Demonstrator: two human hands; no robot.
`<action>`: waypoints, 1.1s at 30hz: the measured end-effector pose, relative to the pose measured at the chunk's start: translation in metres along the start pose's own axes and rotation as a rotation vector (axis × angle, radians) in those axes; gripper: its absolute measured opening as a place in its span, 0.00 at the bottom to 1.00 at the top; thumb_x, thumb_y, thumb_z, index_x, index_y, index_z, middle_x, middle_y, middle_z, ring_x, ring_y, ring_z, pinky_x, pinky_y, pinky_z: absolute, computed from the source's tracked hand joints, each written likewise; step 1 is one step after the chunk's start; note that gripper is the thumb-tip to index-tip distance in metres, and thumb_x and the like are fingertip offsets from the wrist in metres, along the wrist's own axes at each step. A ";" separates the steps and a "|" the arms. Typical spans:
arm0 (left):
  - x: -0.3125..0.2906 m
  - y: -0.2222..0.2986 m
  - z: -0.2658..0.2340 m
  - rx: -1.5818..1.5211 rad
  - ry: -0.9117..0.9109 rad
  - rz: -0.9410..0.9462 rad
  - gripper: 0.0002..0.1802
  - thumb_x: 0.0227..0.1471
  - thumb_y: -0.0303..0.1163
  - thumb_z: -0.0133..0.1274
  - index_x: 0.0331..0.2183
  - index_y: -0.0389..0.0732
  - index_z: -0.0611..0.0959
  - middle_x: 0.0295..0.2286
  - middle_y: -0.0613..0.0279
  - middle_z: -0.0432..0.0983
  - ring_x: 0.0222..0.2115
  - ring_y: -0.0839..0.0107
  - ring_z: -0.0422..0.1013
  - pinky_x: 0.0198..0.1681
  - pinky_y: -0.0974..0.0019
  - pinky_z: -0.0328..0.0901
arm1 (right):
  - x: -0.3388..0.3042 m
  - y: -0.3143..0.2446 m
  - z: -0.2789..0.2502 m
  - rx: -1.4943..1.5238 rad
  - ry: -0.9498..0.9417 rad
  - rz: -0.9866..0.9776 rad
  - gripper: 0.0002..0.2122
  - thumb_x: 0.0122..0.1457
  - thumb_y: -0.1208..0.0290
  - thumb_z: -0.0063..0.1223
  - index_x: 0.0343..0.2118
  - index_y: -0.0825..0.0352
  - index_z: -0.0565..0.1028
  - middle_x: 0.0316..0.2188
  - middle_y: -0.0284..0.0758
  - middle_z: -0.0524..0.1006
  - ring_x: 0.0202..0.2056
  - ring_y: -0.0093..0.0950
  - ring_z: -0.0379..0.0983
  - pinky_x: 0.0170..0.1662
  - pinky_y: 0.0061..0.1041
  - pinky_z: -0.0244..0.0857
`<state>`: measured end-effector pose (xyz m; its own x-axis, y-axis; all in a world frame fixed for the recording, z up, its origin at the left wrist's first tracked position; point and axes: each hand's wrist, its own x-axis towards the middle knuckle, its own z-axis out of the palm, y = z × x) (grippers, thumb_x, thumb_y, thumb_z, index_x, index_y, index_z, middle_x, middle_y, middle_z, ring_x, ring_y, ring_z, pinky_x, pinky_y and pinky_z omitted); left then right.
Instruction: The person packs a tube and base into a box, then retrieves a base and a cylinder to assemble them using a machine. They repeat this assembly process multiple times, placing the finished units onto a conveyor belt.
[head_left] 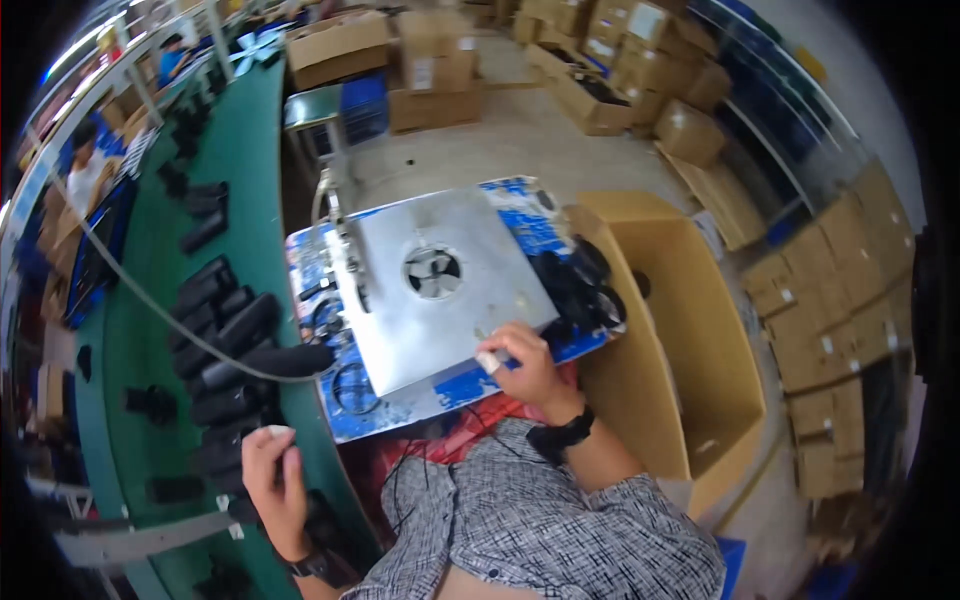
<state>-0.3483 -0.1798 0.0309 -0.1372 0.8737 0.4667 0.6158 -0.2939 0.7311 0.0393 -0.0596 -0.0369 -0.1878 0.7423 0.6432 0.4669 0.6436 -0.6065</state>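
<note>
My left hand (274, 492) hovers at the edge of the green bench (250, 130), beside a heap of black cylindrical parts (232, 365). Its fingers are loosely bent and the thumb stands apart, with nothing visible between them. My right hand (527, 368) is closed at the near right corner of a silver metal box (440, 335); whatever its fingers hold, if anything, is hidden. Light wrappings cover some fingertips. A round opening with a fan (433, 272) sits in the box's top. The box rests on a worn blue-and-white table (530, 215), with a metal fixture (343, 250) along its left side.
Black parts (575, 290) crowd the table's right side. An open cardboard carton (655, 330) stands right of it. A pale hose (180, 325) arches across the bench. Stacked cartons (840, 280) line the right, and a person (90, 170) sits at the far left.
</note>
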 end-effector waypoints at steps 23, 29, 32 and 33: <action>0.029 0.126 0.105 -0.043 -0.608 0.375 0.17 0.51 0.22 0.67 0.45 0.38 0.87 0.37 0.53 0.82 0.38 0.51 0.78 0.45 0.58 0.72 | -0.028 0.248 -0.154 -0.795 -0.055 0.512 0.17 0.56 0.68 0.68 0.48 0.62 0.78 0.40 0.44 0.82 0.43 0.52 0.80 0.47 0.50 0.74; 0.022 0.092 0.136 -0.301 -0.451 -0.079 0.08 0.61 0.23 0.61 0.44 0.35 0.87 0.34 0.58 0.83 0.38 0.63 0.80 0.45 0.61 0.73 | 0.040 0.129 -0.157 0.118 0.162 0.578 0.15 0.71 0.69 0.56 0.56 0.64 0.70 0.36 0.36 0.80 0.33 0.33 0.84 0.34 0.30 0.77; 0.040 0.094 0.184 -0.657 -0.295 -0.395 0.15 0.70 0.31 0.55 0.53 0.33 0.82 0.42 0.60 0.82 0.44 0.68 0.78 0.49 0.63 0.72 | 0.057 0.047 -0.133 0.773 -0.026 0.729 0.19 0.75 0.68 0.52 0.63 0.65 0.64 0.36 0.36 0.78 0.29 0.30 0.82 0.30 0.25 0.75; 0.055 0.102 0.201 -0.755 -0.244 -0.400 0.20 0.72 0.34 0.53 0.58 0.33 0.79 0.45 0.60 0.81 0.45 0.68 0.78 0.50 0.63 0.72 | 0.059 0.032 -0.120 1.031 -0.105 0.757 0.20 0.76 0.67 0.50 0.64 0.66 0.61 0.38 0.36 0.78 0.27 0.28 0.81 0.28 0.22 0.73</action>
<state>-0.1368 -0.0836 0.0315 -0.0101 0.9987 0.0501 -0.1307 -0.0510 0.9901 0.1466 -0.0177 0.0381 -0.2590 0.9654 -0.0304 -0.3867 -0.1325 -0.9126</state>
